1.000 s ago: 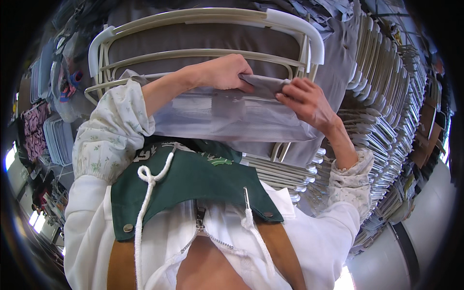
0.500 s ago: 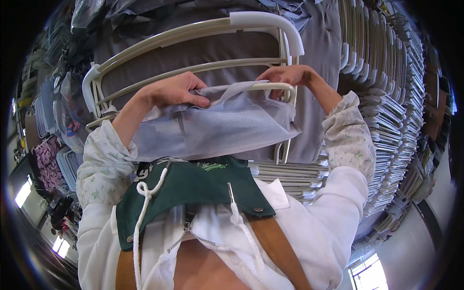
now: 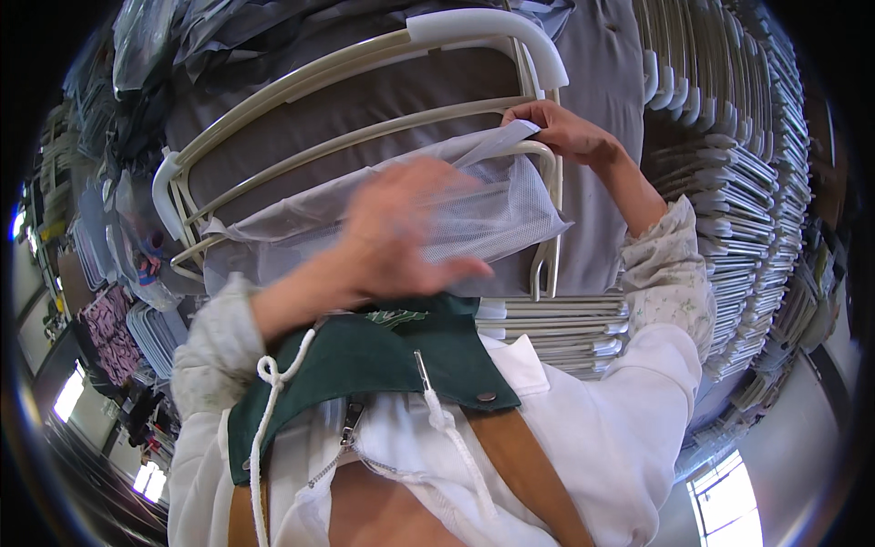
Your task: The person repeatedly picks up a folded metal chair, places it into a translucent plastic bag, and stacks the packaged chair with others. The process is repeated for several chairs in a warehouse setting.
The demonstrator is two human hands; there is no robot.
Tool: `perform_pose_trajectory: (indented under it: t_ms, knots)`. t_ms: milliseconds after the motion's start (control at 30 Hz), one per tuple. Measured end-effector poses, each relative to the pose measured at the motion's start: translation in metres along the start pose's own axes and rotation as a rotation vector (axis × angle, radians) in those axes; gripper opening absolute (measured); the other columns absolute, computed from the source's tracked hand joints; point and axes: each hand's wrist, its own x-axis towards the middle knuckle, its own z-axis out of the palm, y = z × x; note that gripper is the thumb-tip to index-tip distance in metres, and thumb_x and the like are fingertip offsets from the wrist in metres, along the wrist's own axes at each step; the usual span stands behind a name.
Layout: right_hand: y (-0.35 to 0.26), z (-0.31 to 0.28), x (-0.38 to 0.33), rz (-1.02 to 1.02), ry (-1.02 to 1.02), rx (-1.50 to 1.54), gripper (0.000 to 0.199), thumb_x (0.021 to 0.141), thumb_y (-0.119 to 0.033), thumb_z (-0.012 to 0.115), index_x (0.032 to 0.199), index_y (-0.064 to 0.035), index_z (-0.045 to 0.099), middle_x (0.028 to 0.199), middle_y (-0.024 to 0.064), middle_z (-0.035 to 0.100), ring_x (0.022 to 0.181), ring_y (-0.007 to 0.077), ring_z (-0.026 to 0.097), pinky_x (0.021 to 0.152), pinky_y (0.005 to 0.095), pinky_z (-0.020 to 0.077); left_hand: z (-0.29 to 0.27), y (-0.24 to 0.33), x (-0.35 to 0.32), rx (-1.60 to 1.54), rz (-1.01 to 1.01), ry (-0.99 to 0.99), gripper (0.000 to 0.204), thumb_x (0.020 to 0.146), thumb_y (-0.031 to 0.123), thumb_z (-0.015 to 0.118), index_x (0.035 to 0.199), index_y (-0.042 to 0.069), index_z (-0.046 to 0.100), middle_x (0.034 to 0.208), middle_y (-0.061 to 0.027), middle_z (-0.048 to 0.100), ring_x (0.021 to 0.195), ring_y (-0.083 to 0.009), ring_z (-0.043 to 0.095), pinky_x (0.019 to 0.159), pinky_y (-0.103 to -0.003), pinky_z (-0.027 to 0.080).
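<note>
A cream tubular metal frame with white plastic corner sleeves lies on grey fabric in front of me. A light grey mesh cloth hangs over its nearer bar, with its hem along the top. At the upper right corner of the cloth, my right hand pinches the hem beside the bent end of the bar. My left hand is smeared by motion over the middle of the mesh, its thumb pointing right. Whether it touches the cloth I cannot tell.
Grey fabric covers the surface under the frame. Stacked folded metal frames stand close on the right, and more frames lie beneath the near edge. Clear plastic bags and bundled goods fill the left side.
My left hand has let go of the cloth's upper edge and moved right and nearer to me. My right hand has shifted slightly right and up, and the hem now lies straighter along the bar.
</note>
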Motion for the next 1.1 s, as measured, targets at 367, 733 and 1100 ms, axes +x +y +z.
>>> perform_pose_trajectory:
  t_ms: [367, 733, 1100]
  knots:
    - [-0.006, -0.016, -0.048, -0.140, 0.174, -0.163, 0.031, 0.074, 0.000, 0.079, 0.104, 0.0008, 0.070, 0.101, 0.0046, 0.070, 0.092, 0.0116, 0.066, 0.090, 0.0263, 0.0496, -0.006, -0.027, 0.029, -0.432, 0.391, -0.427, 0.016, 0.080, 0.008, 0.068, 0.094, 0.001, 0.068, 0.088, -0.0085, 0.057, 0.084, -0.0292, 0.060, 0.076, -0.038, 0.047]
    - [0.016, 0.096, -0.096, -0.628, 1.028, -1.150, 0.022, 0.061, 0.004, 0.074, 0.081, -0.0039, 0.068, 0.077, 0.0038, 0.060, 0.070, 0.0218, 0.062, 0.060, 0.0297, 0.0504, 0.034, -0.049, 0.093, -0.507, -0.625, -0.708, 0.077, 0.093, 0.070, 0.040, 0.095, -0.001, 0.070, 0.080, -0.0006, 0.062, 0.076, -0.0083, 0.053, 0.072, -0.027, 0.046]
    - [0.031, 0.073, -0.088, -0.393, 0.887, -0.356, 0.015, 0.092, -0.006, 0.063, 0.107, -0.0018, 0.064, 0.096, 0.0037, 0.068, 0.087, 0.0094, 0.059, 0.076, 0.0250, 0.0493, 0.064, -0.056, 0.128, -0.474, -0.236, -0.712, 0.037, 0.073, 0.026, 0.083, 0.093, -0.003, 0.073, 0.073, -0.0091, 0.069, 0.067, -0.0146, 0.062, 0.066, -0.029, 0.050]
